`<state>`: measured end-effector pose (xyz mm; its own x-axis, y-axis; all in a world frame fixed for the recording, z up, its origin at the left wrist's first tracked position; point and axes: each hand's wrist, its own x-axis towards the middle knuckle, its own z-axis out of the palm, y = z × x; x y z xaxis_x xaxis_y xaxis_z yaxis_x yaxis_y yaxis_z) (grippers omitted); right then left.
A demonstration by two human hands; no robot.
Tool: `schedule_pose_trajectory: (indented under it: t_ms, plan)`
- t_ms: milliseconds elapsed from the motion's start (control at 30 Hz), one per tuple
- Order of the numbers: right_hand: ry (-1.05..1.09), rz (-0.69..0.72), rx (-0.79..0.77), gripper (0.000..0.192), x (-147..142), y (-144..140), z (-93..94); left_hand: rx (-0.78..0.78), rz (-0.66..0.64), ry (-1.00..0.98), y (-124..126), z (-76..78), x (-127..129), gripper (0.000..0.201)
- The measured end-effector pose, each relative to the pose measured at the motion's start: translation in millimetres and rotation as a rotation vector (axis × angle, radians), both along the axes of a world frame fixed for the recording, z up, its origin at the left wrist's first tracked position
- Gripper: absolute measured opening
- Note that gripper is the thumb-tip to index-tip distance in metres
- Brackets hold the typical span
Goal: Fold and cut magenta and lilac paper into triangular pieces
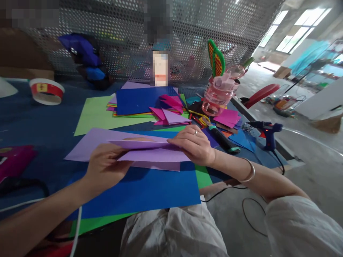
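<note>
A folded sheet of purple paper (152,154) is held between my two hands, its layers slightly apart along the near side. My left hand (105,166) grips the left end, with some fingers behind or inside the fold. At the right end, my right hand (194,144) pinches the paper's edge; a ring and a bangle show on that arm. Beneath lies another purple sheet (80,148), on top of a large blue sheet (150,189) and a green sheet (104,225).
Behind are a light green sheet (91,112), a dark blue sheet (139,101) and pink folded pieces (171,103). On the right stand a pink bottle (214,96), a cutter (223,139) and a glue gun (268,134). A paper tape roll (46,91) sits left, before a perforated metal panel (120,46).
</note>
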<state>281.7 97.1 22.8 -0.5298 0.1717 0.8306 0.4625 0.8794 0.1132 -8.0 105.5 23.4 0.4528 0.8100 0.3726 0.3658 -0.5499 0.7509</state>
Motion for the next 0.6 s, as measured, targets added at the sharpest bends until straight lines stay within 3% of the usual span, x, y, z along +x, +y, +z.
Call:
schedule_pose_trajectory:
  t_ms: [233, 367, 500, 600]
  plan:
    - [-0.003, -0.035, 0.001, 0.027, 1.0, 0.2, -4.1, -0.010, -0.116, -0.097, -16.5, 16.5, 9.7, 0.028]
    - [0.027, 0.003, -0.091, 0.022, 0.7, -3.2, -2.9, 0.058, -0.101, -0.047, -16.2, 12.8, 7.4, 0.033]
    - [0.084, 0.036, -0.248, 0.010, -5.3, -9.1, -2.1, 0.254, -0.079, -0.066, -13.3, 4.3, 11.4, 0.038]
    - [0.117, 0.029, -0.374, 0.019, -11.0, -14.8, -4.0, 0.402, -0.010, -0.070, -13.9, 3.3, 19.9, 0.023]
